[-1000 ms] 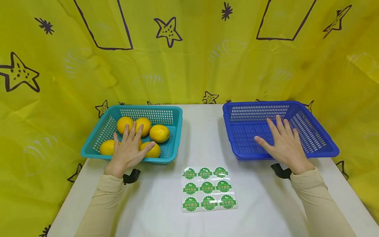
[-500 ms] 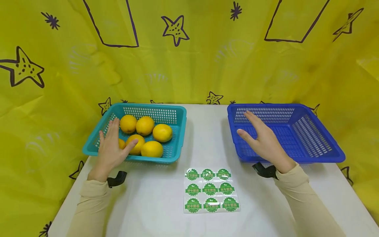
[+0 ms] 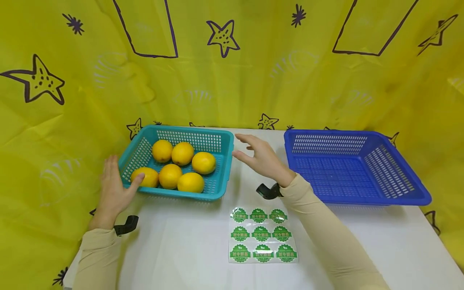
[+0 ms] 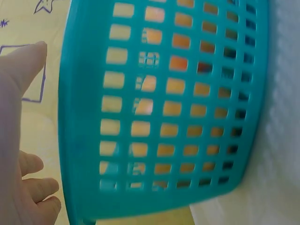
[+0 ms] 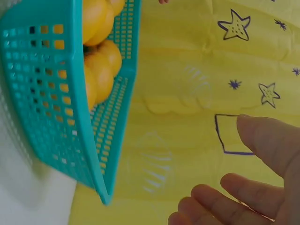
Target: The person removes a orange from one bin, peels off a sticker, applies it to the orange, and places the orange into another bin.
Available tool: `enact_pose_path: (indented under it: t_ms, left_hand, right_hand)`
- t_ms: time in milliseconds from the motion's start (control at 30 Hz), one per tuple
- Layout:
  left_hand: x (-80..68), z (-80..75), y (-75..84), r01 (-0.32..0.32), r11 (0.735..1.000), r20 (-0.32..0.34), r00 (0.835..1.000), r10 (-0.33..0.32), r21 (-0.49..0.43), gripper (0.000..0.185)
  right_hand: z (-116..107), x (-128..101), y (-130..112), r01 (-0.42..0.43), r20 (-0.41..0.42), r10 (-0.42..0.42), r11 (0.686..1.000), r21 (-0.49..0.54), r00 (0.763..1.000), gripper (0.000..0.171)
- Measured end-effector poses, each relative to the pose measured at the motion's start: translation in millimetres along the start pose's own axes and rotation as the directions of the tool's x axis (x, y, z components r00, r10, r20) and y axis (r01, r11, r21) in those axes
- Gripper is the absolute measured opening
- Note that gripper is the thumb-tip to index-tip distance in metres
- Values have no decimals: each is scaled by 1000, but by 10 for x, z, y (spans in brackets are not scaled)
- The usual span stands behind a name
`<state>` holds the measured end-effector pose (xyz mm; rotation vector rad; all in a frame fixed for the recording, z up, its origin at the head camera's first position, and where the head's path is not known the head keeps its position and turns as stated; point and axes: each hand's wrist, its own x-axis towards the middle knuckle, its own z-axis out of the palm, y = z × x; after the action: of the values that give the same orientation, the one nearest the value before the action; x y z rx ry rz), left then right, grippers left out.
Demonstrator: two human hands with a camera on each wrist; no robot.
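We're seeing the teal basket [image 3: 228,161] sitting on the counter [image 3: 181,241] between left hand [image 3: 114,193] and right hand [image 3: 262,158], fingers [image 5: 253,193] loose, gripping nothing. Pushing unevenly, we could be tilting it, rolling the fruit [image 3: 203,162].

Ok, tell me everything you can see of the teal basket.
The teal basket is roughly rectangular with rounded corners, plastic-looking, with grid-like holes in its walls and floor and a smooth solid rim. It stands upright on the white table, holding six yellow-orange fruits. The left hand is at its left side, the right hand just off its right rim; whether the left touches it isn't clear.
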<state>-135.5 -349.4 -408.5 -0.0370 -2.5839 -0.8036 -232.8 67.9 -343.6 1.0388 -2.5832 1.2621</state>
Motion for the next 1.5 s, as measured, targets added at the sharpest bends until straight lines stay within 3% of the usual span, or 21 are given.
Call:
enact_pose_path:
  t_ms: [167, 333, 533, 800, 900, 1000, 1133, 1200, 1333, 1500]
  left_hand:
    - [-53, -52, -112, 29, 999, -35, 999, -30, -28, 90]
    - [-114, -97, -183, 115, 993, -2, 993, -115, -37, 89]
    - [-159, -113, -230, 206, 978, 66, 977, -203, -31, 88]
    - [-122, -12, -214, 207, 976, 34, 978, -205, -60, 79]
    - [-120, 8, -212, 207, 977, 26, 978, -206, -58, 78]
    - [-134, 1, -219, 209, 976, 19, 978, -208, -58, 77]
    - [-139, 3, -228, 210, 976, 8, 978, -210, -62, 76]
    - [-137, 11, -233, 212, 975, 4, 977, -212, -63, 76]
    - [-143, 17, -244, 215, 975, 5, 977, -215, -61, 77]
    - [-164, 21, -251, 221, 973, 11, 975, -221, -61, 77]
  right_hand:
    - [229, 383, -34, -29, 143, 25, 999, 22, 989, 56]
    - [441, 775, -62, -90, 330, 103, 994, -55, 938, 62]
    - [690, 1137, -145, -171, 515, 263, 960, -220, 816, 71]
    - [817, 1331, -233, -234, 577, 514, 839, -491, 635, 84]
    - [823, 1350, -221, -233, 578, 560, 807, -542, 593, 81]
    - [845, 1370, -203, -241, 568, 596, 780, -578, 567, 73]
    - [891, 1353, -196, -313, 536, 639, 754, -577, 552, 61]
    - [906, 1311, -220, -308, 537, 624, 766, -564, 568, 52]
    - [933, 1217, -264, -253, 533, 564, 799, -546, 630, 35]
    - [968, 1161, -257, -261, 520, 557, 803, -535, 648, 31]
